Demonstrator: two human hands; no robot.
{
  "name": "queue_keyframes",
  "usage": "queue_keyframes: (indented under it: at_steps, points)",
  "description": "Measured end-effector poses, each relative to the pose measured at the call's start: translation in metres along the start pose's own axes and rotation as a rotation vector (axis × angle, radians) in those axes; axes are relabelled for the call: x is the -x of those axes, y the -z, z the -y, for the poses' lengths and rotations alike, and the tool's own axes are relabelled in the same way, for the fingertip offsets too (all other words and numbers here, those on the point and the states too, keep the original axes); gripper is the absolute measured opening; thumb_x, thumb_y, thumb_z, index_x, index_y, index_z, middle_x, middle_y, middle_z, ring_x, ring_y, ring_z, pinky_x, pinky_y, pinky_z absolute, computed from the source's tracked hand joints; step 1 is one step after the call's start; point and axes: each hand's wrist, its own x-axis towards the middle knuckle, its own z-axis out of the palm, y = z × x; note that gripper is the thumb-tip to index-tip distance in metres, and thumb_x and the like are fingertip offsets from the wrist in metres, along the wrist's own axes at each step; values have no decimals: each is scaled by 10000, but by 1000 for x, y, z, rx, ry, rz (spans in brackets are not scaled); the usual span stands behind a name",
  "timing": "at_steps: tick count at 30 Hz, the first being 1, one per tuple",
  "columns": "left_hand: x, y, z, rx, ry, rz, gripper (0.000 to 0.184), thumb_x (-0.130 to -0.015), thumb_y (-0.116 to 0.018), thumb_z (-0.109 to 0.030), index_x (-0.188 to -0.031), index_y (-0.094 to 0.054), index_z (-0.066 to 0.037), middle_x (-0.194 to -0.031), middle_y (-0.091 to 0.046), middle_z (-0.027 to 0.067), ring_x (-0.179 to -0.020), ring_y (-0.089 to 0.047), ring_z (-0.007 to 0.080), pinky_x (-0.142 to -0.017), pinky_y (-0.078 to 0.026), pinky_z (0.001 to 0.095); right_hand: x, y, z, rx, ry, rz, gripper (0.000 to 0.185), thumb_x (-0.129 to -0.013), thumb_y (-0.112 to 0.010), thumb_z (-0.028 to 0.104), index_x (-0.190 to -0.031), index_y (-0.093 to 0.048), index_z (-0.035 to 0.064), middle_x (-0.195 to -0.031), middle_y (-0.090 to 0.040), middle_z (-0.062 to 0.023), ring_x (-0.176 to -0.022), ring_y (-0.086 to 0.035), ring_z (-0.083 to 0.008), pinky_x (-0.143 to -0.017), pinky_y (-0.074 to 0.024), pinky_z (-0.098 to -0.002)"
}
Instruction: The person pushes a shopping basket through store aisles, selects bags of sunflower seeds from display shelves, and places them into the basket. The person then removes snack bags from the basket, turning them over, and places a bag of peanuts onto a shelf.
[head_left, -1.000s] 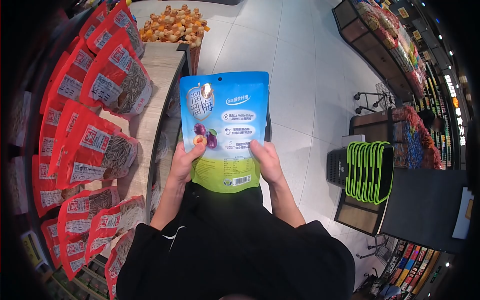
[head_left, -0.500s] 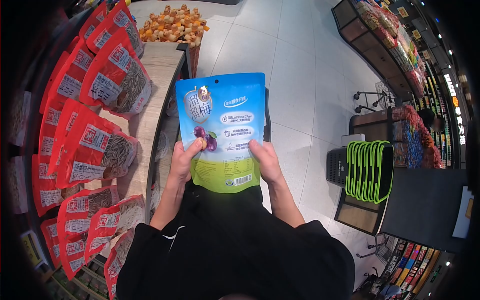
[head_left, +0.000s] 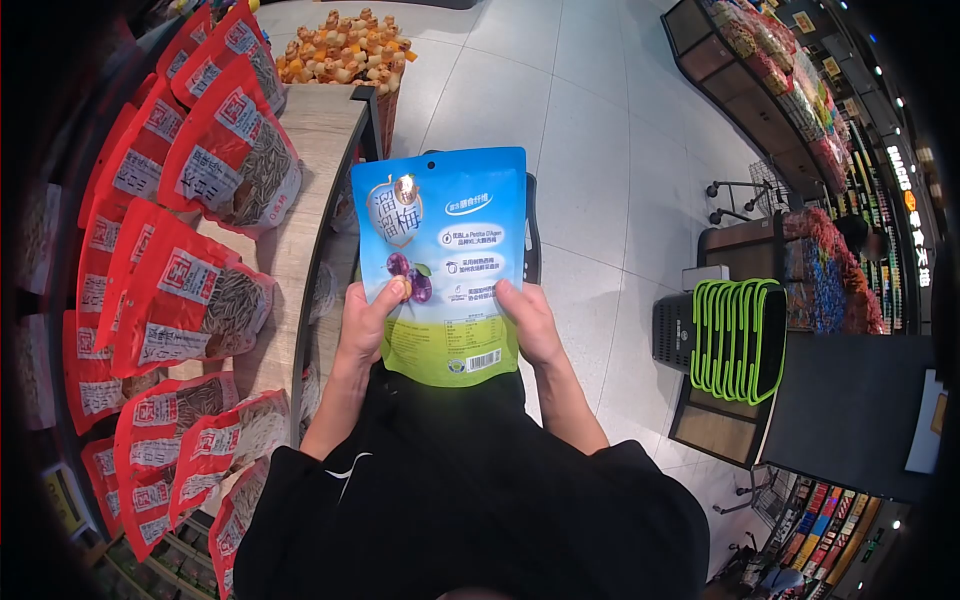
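Observation:
A blue and green snack pouch with plums printed on it is upright in front of my body, its printed side facing me. My left hand grips the lower left edge, the thumb lying over the plum picture. On the lower right edge, my right hand is closed, with its thumb on the front. The other fingers of both hands are hidden behind the pouch. Part of a dark object shows behind the pouch's right edge; I cannot tell what it is.
Red bags of seeds stand on a wooden shelf at left. Beyond it is a basket of small plush toys. Stacked baskets with green handles, a cart and snack displays are at right.
Since a second ago the pouch has shifted slightly left at its top and tilted a little. Both hands keep their hold in nearly the same place.

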Motion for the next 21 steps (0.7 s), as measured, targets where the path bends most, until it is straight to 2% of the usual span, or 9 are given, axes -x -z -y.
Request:
queue_keyframes:
  at_steps: [8,10,11,14,16,21]
  points:
    - [2,-5,-5,-25,2,10,352,-889,-669,-202,-1140,-600,34,-1052,-663,94,-905,-644,160,-828,-520,318,1,-1,0,5,5,0,415,-1014,-473,285,-1132,-619,-85,-1090,-668,-123,-992,-614,-159,-870,-470,-289]
    - [3,-11,-8,0,3,-36,252,-870,-707,-218,-988,-663,1,-943,-666,35,-844,-606,98,-782,-494,271,1,-2,0,4,8,-3,416,-1013,-474,285,-1130,-620,-86,-1093,-667,-126,-993,-614,-160,-870,-470,-289]
    - [4,-11,-9,0,3,-35,252,-870,-707,-218,-988,-663,1,-943,-666,35,-844,-606,98,-782,-494,271,2,-1,-1,4,8,-4,416,-1013,-474,285,-1130,-620,-86,-1093,-667,-126,-993,-614,-160,-870,-470,-289]
    - [4,-6,-5,35,29,-38,251,-863,-700,-202,-1009,-646,-5,-949,-659,34,-858,-606,104,-795,-489,274,1,0,-2,-6,10,-3,417,-1012,-476,286,-1140,-616,-86,-1097,-667,-129,-996,-615,-164,-874,-470,-292]
    - [3,5,2,72,44,24,328,-852,-671,-198,-1095,-588,6,-1004,-649,73,-936,-624,160,-843,-506,312,2,-1,-1,-12,8,-19,421,-1009,-481,288,-1149,-610,-87,-1099,-666,-132,-996,-616,-167,-876,-470,-293]
    - [6,-5,-3,143,54,50,397,-839,-663,-189,-1168,-547,0,-1054,-639,78,-989,-622,179,-880,-503,328,4,0,-2,-19,5,-18,421,-1007,-483,289,-1153,-609,-85,-1101,-665,-133,-999,-616,-166,-878,-470,-293]
